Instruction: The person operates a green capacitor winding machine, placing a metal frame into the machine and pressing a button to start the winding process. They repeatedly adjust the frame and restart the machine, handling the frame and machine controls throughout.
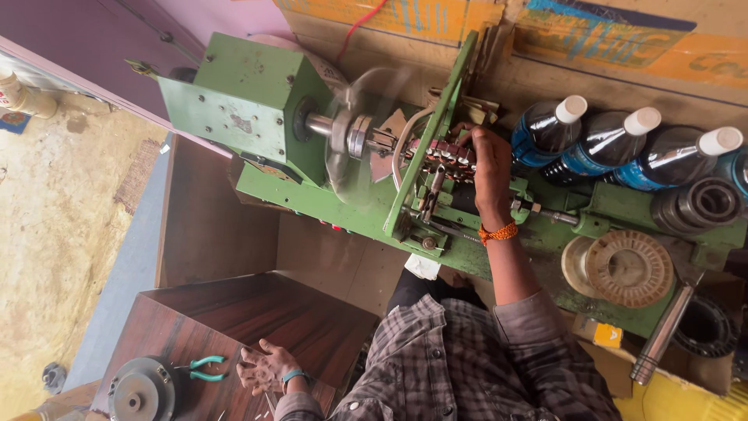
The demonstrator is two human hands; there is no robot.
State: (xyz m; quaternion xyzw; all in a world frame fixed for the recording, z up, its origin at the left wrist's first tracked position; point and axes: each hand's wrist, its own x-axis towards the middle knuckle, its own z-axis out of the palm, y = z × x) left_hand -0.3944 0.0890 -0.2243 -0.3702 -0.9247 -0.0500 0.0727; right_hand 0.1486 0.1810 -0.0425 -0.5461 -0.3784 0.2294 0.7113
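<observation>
Around my right hand (491, 168) at frame centre it's tight: the spinning disc (366, 129) blocks leftward, dark bottles (600, 140) crowd the right. Lower left, bare wooden tabletop (257, 312) lies open beyond my left hand (265, 366), pliers (204, 368) just beside.

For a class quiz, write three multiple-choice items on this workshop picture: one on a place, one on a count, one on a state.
1. Where do the teal-handled pliers lie?
A in a drawer; B on the wooden table, beside the left hand; C in a bucket.
2. How many white bottle caps show?
A one; B three; C five.
3. How does the clear disc on the green machine look?
A blurred, as if spinning; B sharp and still; C lying off its shaft.
Key: 1 B, they lie on the wood near the fingers; 2 B, three caps stand in a row; 3 A, its outline smears.
</observation>
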